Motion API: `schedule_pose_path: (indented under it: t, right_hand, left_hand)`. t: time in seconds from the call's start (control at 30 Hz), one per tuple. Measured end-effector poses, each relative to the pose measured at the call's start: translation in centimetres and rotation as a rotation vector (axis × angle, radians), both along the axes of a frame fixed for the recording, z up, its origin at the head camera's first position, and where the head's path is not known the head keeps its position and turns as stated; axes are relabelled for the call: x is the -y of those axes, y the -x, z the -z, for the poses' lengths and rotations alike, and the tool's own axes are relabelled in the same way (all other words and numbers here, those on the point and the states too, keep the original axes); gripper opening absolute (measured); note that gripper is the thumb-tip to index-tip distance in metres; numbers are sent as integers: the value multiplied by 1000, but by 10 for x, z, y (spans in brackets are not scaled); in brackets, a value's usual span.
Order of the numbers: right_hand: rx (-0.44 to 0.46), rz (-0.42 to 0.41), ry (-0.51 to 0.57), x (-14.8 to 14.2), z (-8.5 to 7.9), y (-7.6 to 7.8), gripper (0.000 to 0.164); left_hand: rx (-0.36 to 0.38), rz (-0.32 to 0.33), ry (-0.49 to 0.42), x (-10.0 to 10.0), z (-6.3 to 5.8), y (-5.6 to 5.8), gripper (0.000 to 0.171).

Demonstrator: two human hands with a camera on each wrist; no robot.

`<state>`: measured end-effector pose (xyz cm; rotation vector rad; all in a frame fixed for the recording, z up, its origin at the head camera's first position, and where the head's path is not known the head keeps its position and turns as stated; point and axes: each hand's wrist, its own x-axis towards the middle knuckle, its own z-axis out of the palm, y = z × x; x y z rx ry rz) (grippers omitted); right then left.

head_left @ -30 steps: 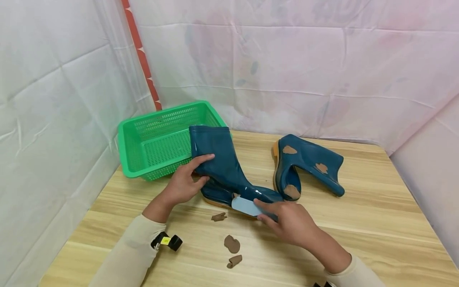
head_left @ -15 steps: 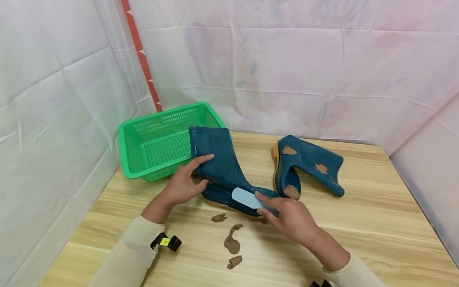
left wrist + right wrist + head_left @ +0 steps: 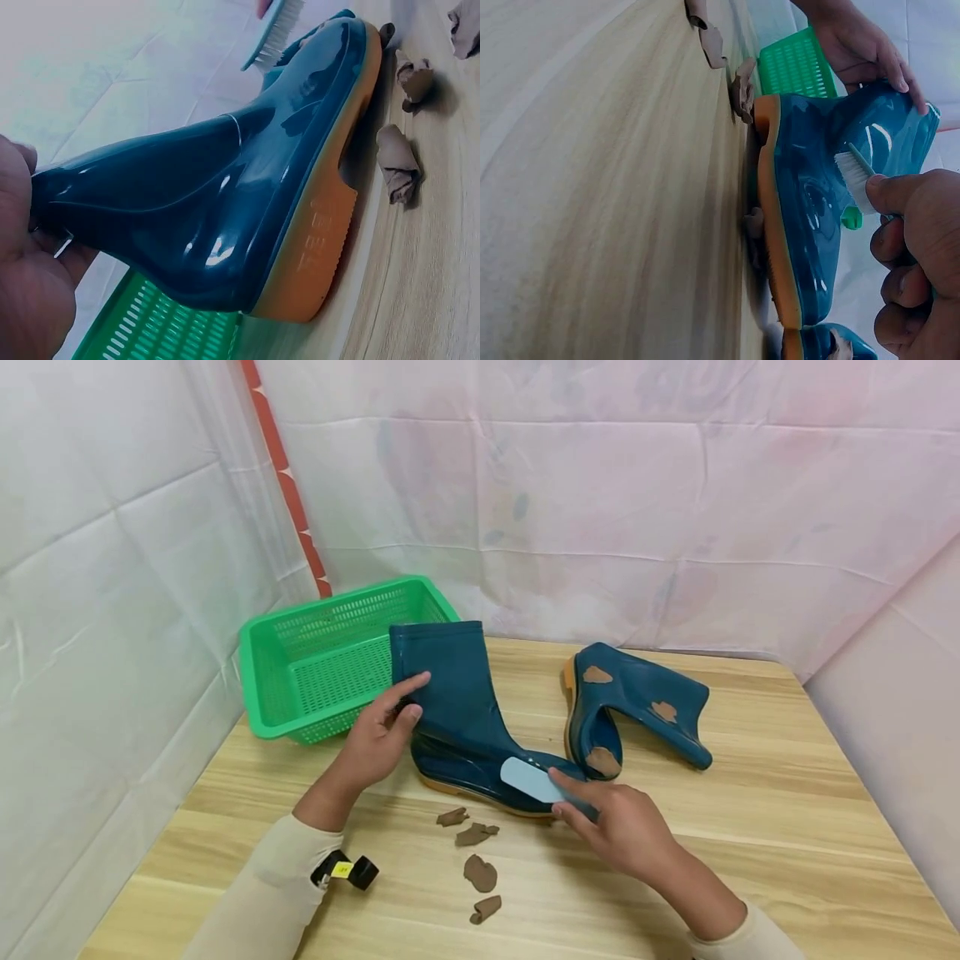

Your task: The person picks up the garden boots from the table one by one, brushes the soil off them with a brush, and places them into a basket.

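Note:
A dark blue rubber boot with an orange sole stands on the table, its toe to the right. My left hand grips its shaft from behind, the thumb and index finger lying along the side. In my right hand is a brush with a pale blue back, held by its handle. The white bristles show in the right wrist view, facing the boot's foot; contact is unclear. Several brown clay-like pieces lie in front of the boot.
A second blue boot lies on its side to the right, with brown patches stuck on it. Behind the left hand stands a green perforated basket. White cloth walls border the wooden table.
A brown strip has come off the boot and now lies among the loose pieces. The brush has lifted and moved slightly right. The left hand's hold has shifted on the shaft.

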<state>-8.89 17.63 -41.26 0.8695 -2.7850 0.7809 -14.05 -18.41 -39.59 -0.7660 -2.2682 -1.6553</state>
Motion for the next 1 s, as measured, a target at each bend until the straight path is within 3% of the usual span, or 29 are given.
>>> schedule_pose_path:
  t: [0.17, 0.3, 0.4, 0.53, 0.6, 0.7, 0.87, 1.0]
  right_hand:
    - [-15, 3, 9, -4, 3, -1, 47]
    - [-17, 3, 20, -6, 4, -2, 47]
    - [-12, 3, 26, -7, 4, -3, 46]
    - [-4, 8, 26, -9, 5, -3, 46]
    - [-1, 9, 25, -9, 6, -3, 46]
    - [-7, 14, 25, -10, 8, -4, 47]
    - [-41, 6, 26, -13, 11, -5, 47]
    - [-72, -9, 33, -15, 11, -7, 48]
  left_hand:
    - [108, -50, -82, 1, -8, 3, 88]
    - [155, -93, -43, 2, -14, 3, 97]
    - [52, -133, 70, 2, -13, 3, 94]
    - [-153, -126, 180, 0, -8, 6, 58]
    - [-209, -96, 197, 1, -8, 8, 43]
    - [-216, -54, 209, 4, -10, 9, 40]
    - [-153, 43, 212, 10, -21, 7, 49]
    - [-168, 55, 230, 9, -31, 7, 49]
